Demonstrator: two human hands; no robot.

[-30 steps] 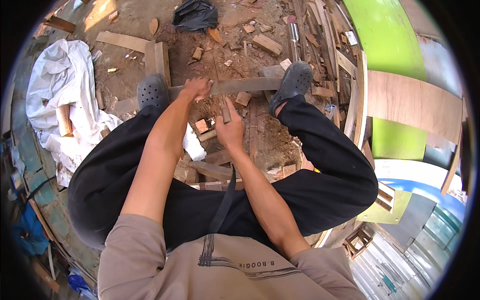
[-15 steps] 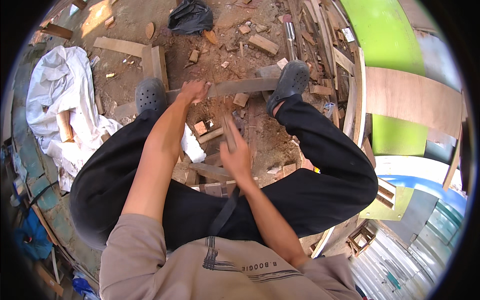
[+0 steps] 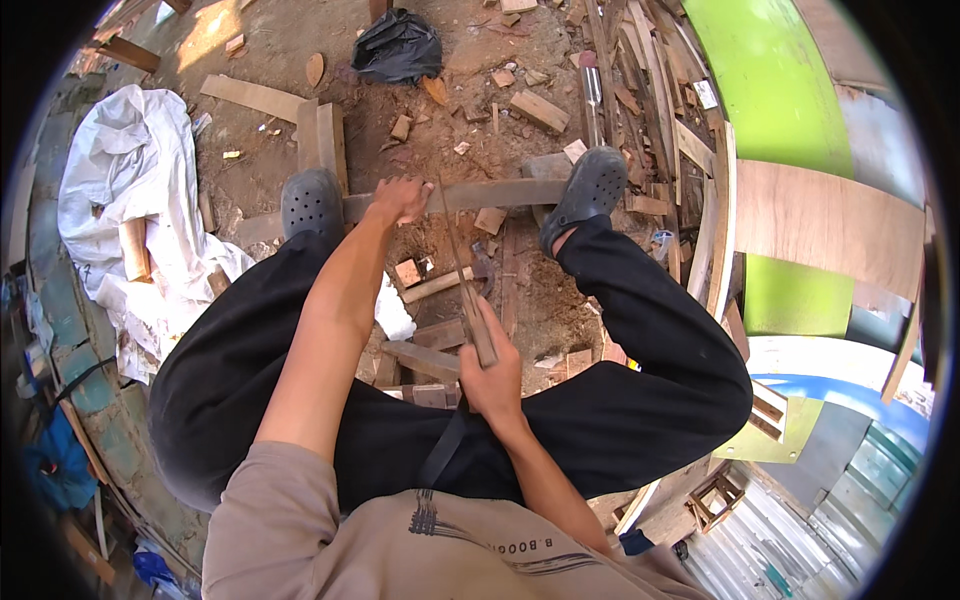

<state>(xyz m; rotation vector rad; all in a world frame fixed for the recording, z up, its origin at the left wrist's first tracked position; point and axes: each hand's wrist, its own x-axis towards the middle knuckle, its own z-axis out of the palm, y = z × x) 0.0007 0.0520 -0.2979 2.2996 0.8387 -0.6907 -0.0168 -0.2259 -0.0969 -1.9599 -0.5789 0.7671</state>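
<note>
A crumpled black plastic bag (image 3: 397,45) lies on the brown dirt floor (image 3: 275,60), an orange-brown dry leaf (image 3: 434,91) just beside it. At the left spreads a rumpled white sheet (image 3: 130,165); at the right, a flat bright-green panel (image 3: 765,80) — crossed by a pale brown wooden board (image 3: 830,218) — and, lower, silvery corrugated metal sheeting (image 3: 752,545).

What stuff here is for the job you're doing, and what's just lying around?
For the job:
saw, in the right hand
long plank, under the left hand

Just lying about, it seems:
black plastic bag
crumpled white sheet
brown leaf
short wood block
</note>
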